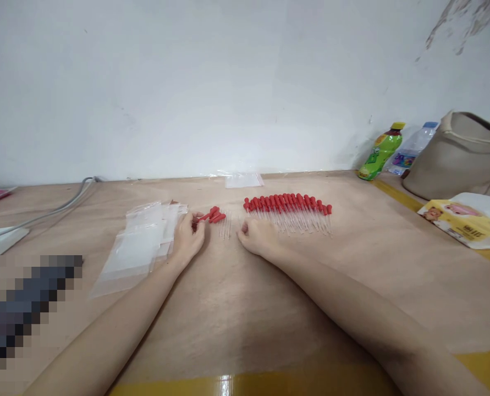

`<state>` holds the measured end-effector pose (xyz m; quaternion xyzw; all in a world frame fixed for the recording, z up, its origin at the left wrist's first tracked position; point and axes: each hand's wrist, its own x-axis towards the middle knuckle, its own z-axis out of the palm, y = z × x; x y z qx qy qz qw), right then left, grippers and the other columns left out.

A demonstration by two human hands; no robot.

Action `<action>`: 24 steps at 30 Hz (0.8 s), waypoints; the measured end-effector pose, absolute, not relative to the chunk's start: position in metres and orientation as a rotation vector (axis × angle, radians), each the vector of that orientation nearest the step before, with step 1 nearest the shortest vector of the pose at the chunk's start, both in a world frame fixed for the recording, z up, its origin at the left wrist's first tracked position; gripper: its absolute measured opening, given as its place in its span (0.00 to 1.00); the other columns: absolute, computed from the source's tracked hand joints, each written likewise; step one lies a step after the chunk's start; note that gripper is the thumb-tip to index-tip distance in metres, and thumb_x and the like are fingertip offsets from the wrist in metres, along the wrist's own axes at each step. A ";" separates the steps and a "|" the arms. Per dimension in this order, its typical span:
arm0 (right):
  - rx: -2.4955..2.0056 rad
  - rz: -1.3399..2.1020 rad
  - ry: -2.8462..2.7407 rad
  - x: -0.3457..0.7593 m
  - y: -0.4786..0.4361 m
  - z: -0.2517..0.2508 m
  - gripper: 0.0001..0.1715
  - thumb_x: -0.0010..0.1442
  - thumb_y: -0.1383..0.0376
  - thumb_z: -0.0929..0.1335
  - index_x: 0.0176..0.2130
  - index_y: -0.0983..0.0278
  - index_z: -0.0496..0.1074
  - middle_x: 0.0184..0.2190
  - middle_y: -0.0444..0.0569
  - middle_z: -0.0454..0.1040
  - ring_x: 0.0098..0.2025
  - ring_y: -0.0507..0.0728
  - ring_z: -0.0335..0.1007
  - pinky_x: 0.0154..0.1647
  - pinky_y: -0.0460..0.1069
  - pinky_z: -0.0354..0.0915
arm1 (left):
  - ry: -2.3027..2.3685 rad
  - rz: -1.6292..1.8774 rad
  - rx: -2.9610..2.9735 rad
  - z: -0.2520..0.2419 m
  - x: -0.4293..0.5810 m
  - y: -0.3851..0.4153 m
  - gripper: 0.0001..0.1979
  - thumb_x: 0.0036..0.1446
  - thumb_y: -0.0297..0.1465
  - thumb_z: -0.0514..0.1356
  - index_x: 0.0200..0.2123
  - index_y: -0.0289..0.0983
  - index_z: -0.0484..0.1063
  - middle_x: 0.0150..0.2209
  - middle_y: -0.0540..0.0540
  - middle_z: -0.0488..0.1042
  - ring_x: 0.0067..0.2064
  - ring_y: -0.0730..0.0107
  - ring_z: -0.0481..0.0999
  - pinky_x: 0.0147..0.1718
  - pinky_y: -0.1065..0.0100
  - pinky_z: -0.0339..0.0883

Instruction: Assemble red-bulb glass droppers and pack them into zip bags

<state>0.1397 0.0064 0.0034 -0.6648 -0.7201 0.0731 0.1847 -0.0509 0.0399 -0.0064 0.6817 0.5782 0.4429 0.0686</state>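
Note:
Near the middle of the table, my left hand (189,234) is closed around a red rubber bulb (204,218). Several loose red bulbs (216,215) lie just right of its fingertips. Thin clear glass tubes (225,226) rest side by side between my two hands. Fingers curled in a pinch, my right hand (256,235) is beside these tubes; whatever it grips is too fine to make out. Behind and to the right of it stretches a row of droppers (288,206), red bulbs at the far end and clear tubes toward me.
Clear plastic zip bags (135,250) lie left of my left hand. One more bag (243,180) rests by the wall. At right are a green drink bottle (380,152), a water bottle (412,148), a beige bag (455,154) and a yellow packet (469,221). A grey cable (69,205) runs at left.

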 end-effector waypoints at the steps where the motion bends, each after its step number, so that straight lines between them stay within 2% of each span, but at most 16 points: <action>1: -1.838 0.207 -2.033 0.144 0.001 0.001 0.13 0.55 0.57 0.62 0.32 0.61 0.70 0.30 0.49 0.73 0.34 0.57 0.67 0.33 0.50 0.58 | 1.736 1.383 2.064 -0.005 -0.050 0.036 0.09 0.51 0.29 0.53 0.36 0.34 0.69 0.29 0.48 0.67 0.30 0.70 0.68 0.30 0.69 0.63; 4: -1.654 0.161 -2.049 0.163 -0.017 -0.006 0.10 0.55 0.59 0.63 0.31 0.62 0.69 0.32 0.47 0.71 0.33 0.54 0.66 0.32 0.48 0.57 | 1.559 1.434 2.165 -0.004 -0.046 0.024 0.10 0.53 0.29 0.52 0.37 0.34 0.68 0.30 0.48 0.67 0.31 0.70 0.67 0.32 0.69 0.62; 8: -1.361 0.094 -2.070 0.194 -0.035 -0.013 0.05 0.54 0.64 0.64 0.33 0.63 0.68 0.33 0.48 0.68 0.36 0.54 0.64 0.36 0.48 0.59 | 1.139 1.025 2.410 -0.002 -0.035 0.003 0.11 0.55 0.28 0.51 0.41 0.36 0.68 0.34 0.47 0.70 0.33 0.71 0.69 0.33 0.70 0.63; 11: -1.255 0.107 -2.053 0.209 -0.039 -0.017 0.09 0.53 0.66 0.65 0.37 0.64 0.69 0.34 0.49 0.68 0.38 0.54 0.63 0.39 0.50 0.60 | 1.015 0.761 2.480 0.000 -0.027 -0.008 0.13 0.55 0.27 0.51 0.43 0.36 0.69 0.36 0.46 0.70 0.33 0.71 0.70 0.32 0.70 0.64; 16: -1.167 0.135 -2.062 0.208 -0.031 -0.023 0.16 0.52 0.61 0.68 0.43 0.61 0.71 0.35 0.49 0.67 0.39 0.55 0.62 0.42 0.52 0.61 | 1.033 0.741 2.495 -0.002 -0.022 -0.010 0.14 0.53 0.36 0.56 0.42 0.37 0.72 0.39 0.45 0.68 0.31 0.72 0.69 0.30 0.69 0.66; 18: -1.136 0.149 -2.072 0.202 -0.028 -0.024 0.15 0.52 0.61 0.69 0.41 0.61 0.72 0.34 0.48 0.67 0.39 0.55 0.62 0.41 0.51 0.61 | 1.035 0.778 2.491 -0.006 -0.022 -0.007 0.13 0.54 0.37 0.56 0.39 0.38 0.74 0.38 0.45 0.69 0.34 0.71 0.70 0.32 0.69 0.66; 20: -1.115 0.151 -2.085 0.196 -0.025 -0.024 0.09 0.53 0.62 0.68 0.36 0.61 0.74 0.32 0.48 0.67 0.38 0.54 0.62 0.40 0.50 0.61 | 1.031 0.813 2.489 -0.010 -0.023 -0.004 0.12 0.56 0.36 0.55 0.38 0.39 0.74 0.37 0.46 0.69 0.36 0.70 0.70 0.34 0.69 0.66; 22: -1.111 0.141 -2.099 0.190 -0.025 -0.024 0.05 0.54 0.65 0.67 0.30 0.62 0.74 0.31 0.47 0.67 0.37 0.54 0.61 0.39 0.49 0.61 | 1.038 0.833 2.489 -0.011 -0.024 -0.002 0.12 0.56 0.36 0.54 0.39 0.39 0.74 0.37 0.46 0.70 0.36 0.70 0.71 0.35 0.69 0.66; 24: -1.131 0.122 -2.092 0.186 -0.026 -0.023 0.06 0.54 0.68 0.66 0.27 0.63 0.73 0.31 0.48 0.67 0.37 0.54 0.61 0.39 0.49 0.60 | 1.077 0.849 2.472 -0.012 -0.024 -0.002 0.13 0.56 0.36 0.54 0.42 0.39 0.72 0.38 0.47 0.71 0.36 0.70 0.72 0.36 0.68 0.67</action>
